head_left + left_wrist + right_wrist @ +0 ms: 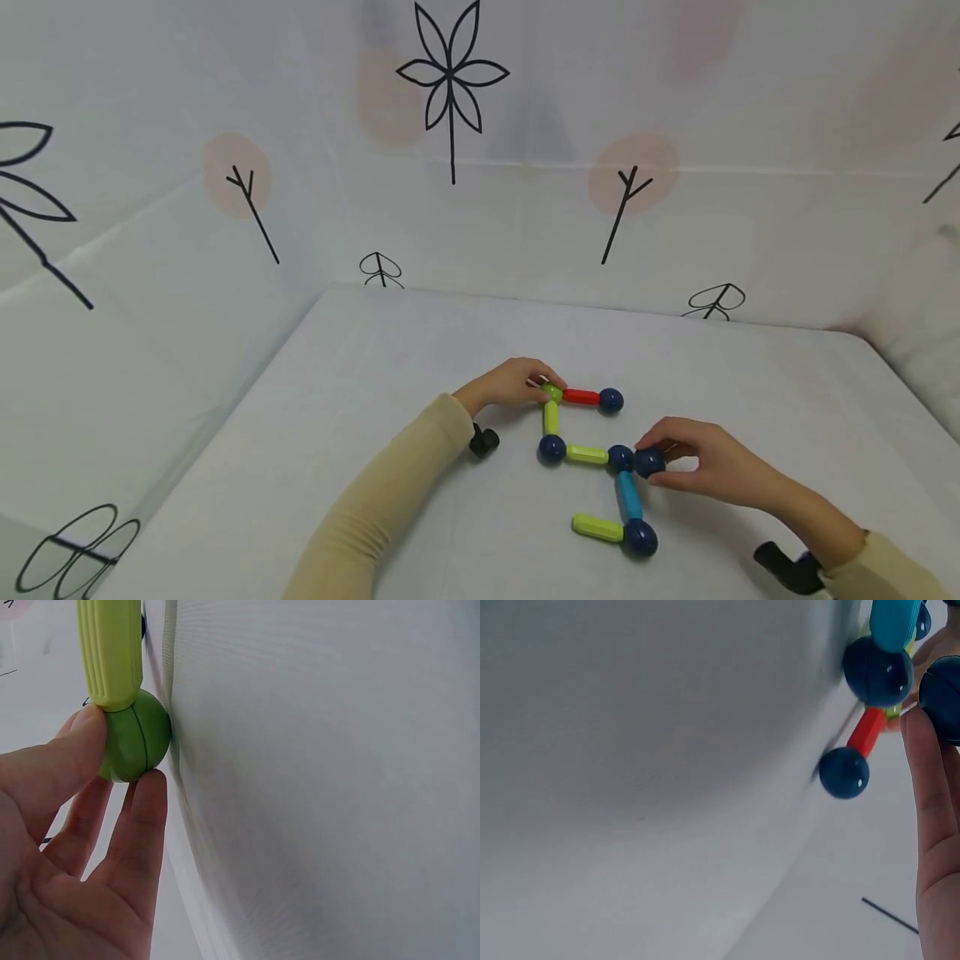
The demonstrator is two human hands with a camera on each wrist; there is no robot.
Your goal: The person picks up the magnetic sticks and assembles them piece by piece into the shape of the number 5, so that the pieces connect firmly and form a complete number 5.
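Observation:
My left hand [513,382] pinches a green ball [139,739] at the far corner of a zigzag of sticks and balls lying on the table. From that ball a red stick [581,397] leads right to a dark blue ball [611,401], and a yellow-green stick [551,418] comes nearer to another blue ball [552,449]. A second yellow-green stick [587,454] joins it to a middle blue ball [620,458]. Between thumb and fingers, my right hand [708,457] holds a separate blue ball [649,462] right beside the middle one; whether they touch I cannot tell.
A blue stick [629,497] runs from the middle ball to a near blue ball [639,539], which carries a yellow-green stick [597,527] pointing left. White cloth with drawn plants covers the table [420,350] and rises as walls [517,225] behind and at the sides.

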